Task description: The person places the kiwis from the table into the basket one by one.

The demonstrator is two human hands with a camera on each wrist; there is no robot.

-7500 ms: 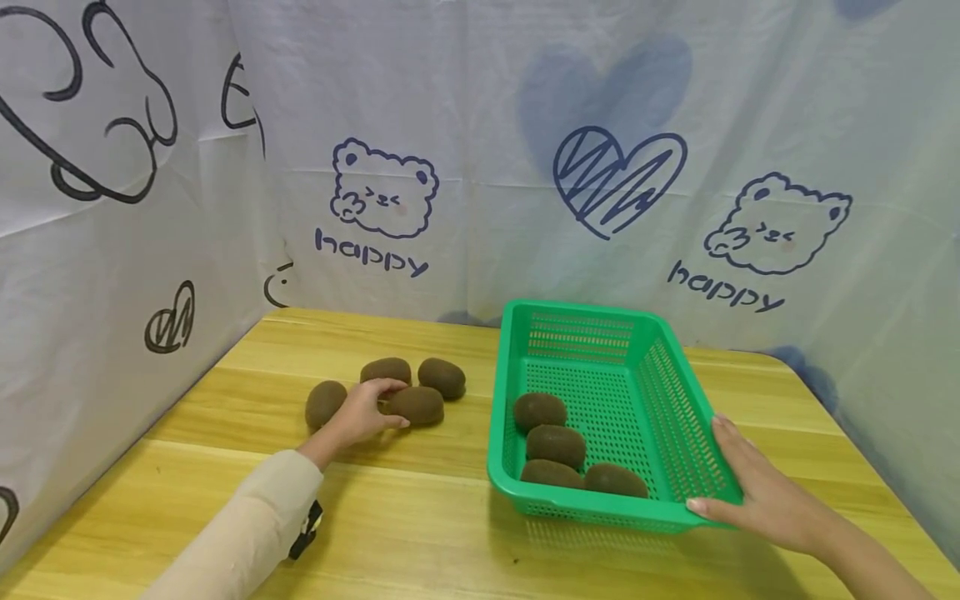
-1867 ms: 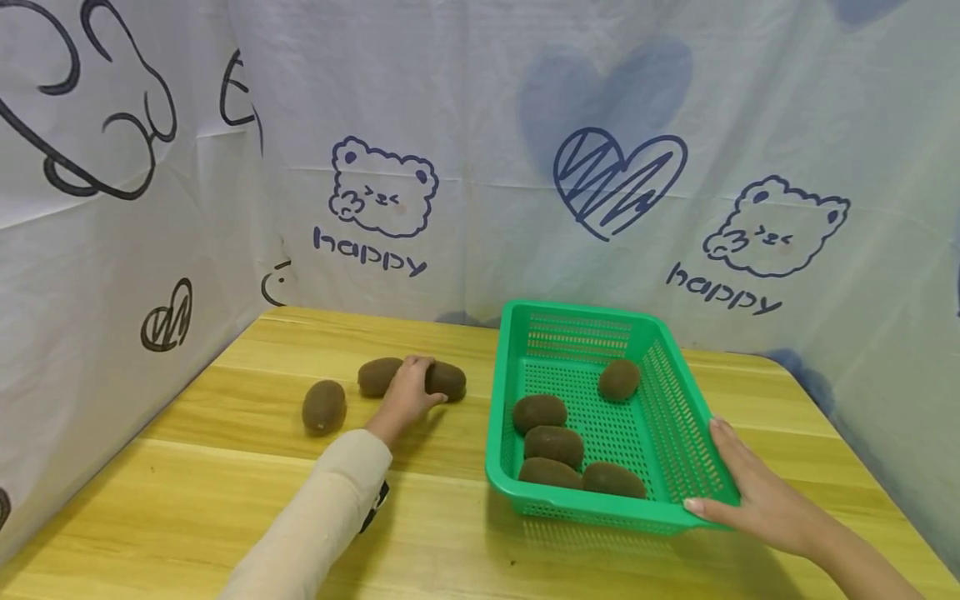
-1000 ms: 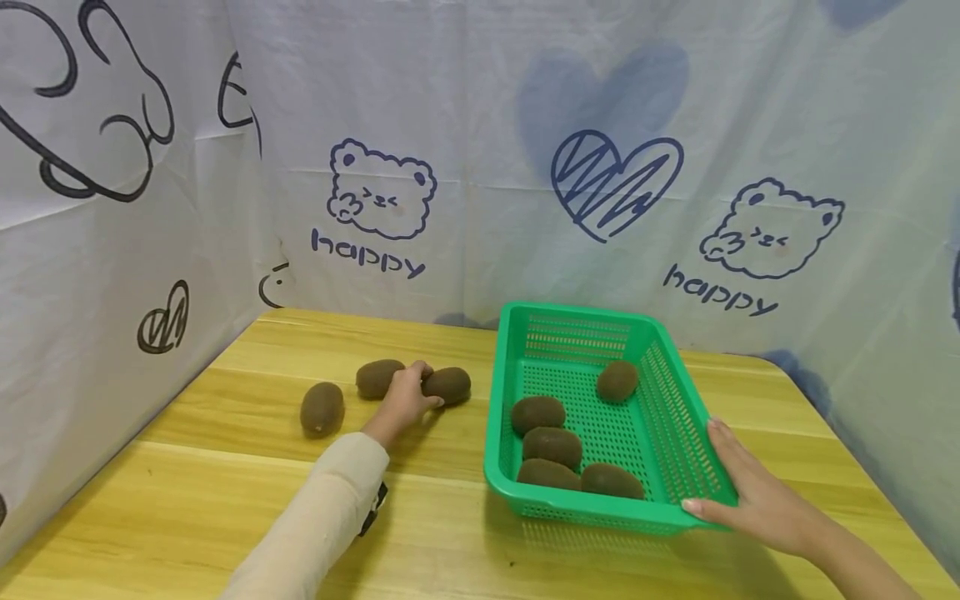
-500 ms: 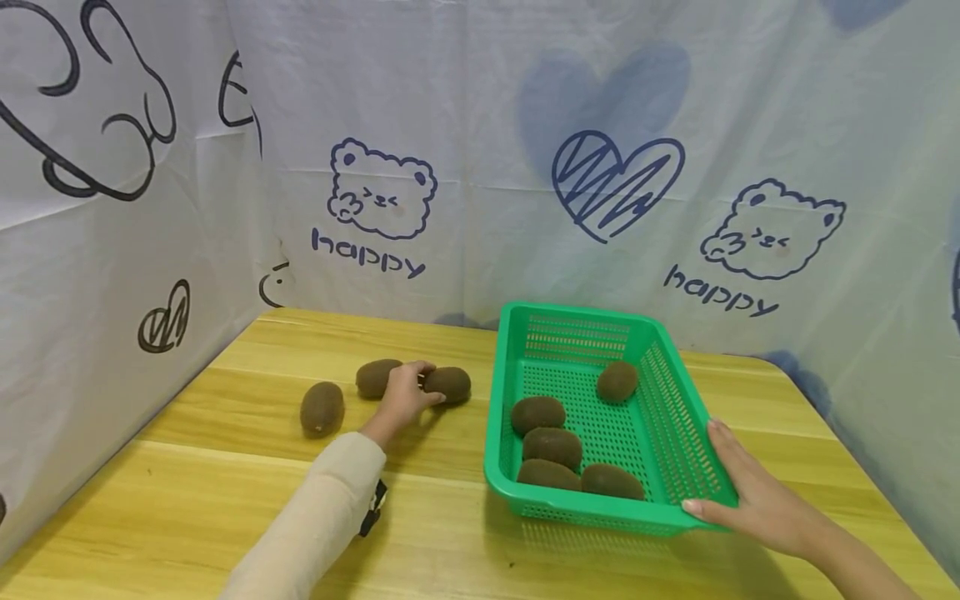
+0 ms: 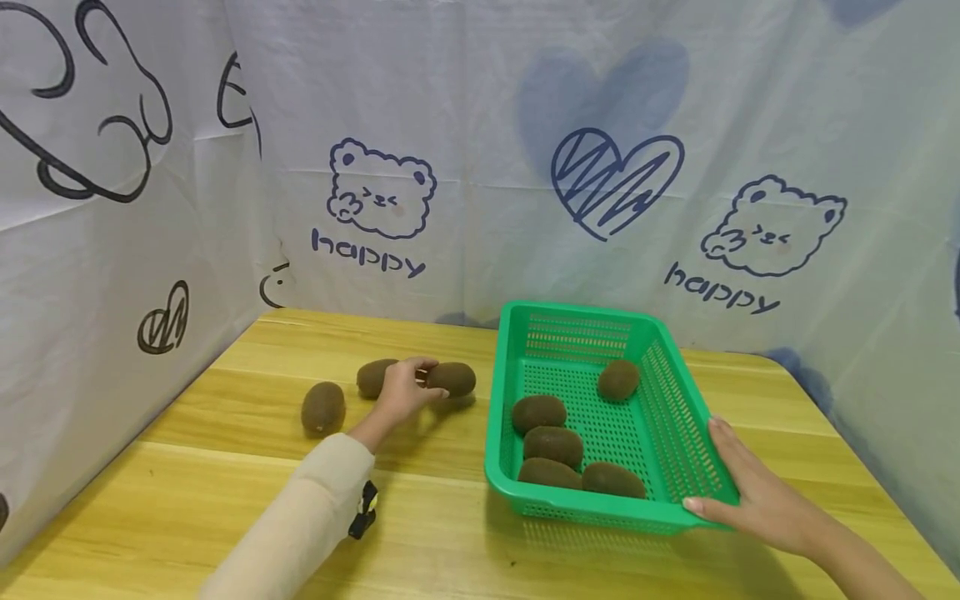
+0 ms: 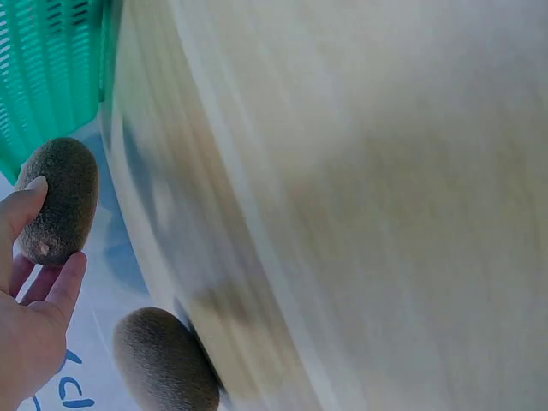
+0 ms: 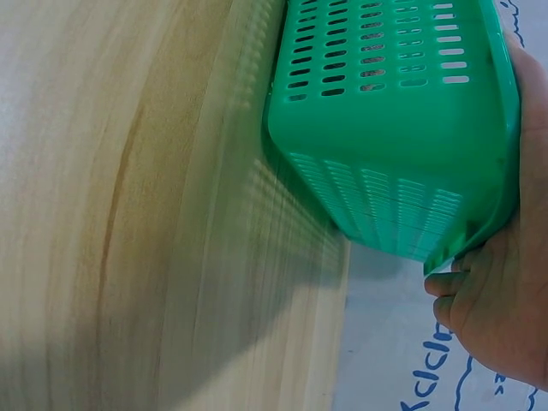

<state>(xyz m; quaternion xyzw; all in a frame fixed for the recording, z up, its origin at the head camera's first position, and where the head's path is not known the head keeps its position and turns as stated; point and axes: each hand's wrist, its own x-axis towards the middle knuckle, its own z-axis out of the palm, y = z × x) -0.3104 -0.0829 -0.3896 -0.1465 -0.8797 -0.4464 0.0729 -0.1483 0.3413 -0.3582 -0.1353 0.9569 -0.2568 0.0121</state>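
Kiwi [image 5: 456, 380] pinched in left grip [image 5: 402, 393]; right grip [image 5: 761, 497] clasps green basket [image 5: 678, 429] near its corner

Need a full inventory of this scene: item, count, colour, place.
Table: 1, yellow wood-grain, across the lower part of the head view
Printed cloth: number of pieces unclear, pale with blue and black drawings, behind and beside the table
Basket: 1, green, on the table, right side
Kiwis in the basket: 5, brown, four along its left and near sides, one far right
Loose kiwis: 2, brown, on the table, left
Held kiwi: 1, brown, between the loose kiwis and the basket
Sleeve: 1, cream, on the left arm
Dark device: 1, black with a yellow patch, by the sleeve's cuff
Left hand: 1, bare, gripping the held kiwi
Right hand: 1, bare, gripping the basket's near right corner
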